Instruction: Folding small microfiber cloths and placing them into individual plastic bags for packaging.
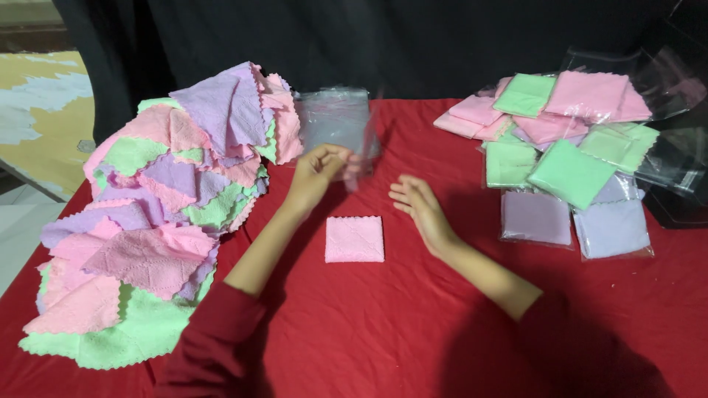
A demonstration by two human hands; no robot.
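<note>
Two hands at work: left hand (318,168) pinching a clear plastic bag (346,136), right hand (419,206) spread; the limp film could slip over the folded pink cloth square (355,239)

Red-clothed table (383,332); black curtain (369,44) behind; pale floor (18,221) at left.

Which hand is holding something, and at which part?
The left hand pinches a clear plastic bag at its lower edge; the right hand holds nothing.

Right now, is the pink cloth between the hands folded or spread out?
Folded. The pink cloth lies as a small neat square on the red table.
</note>
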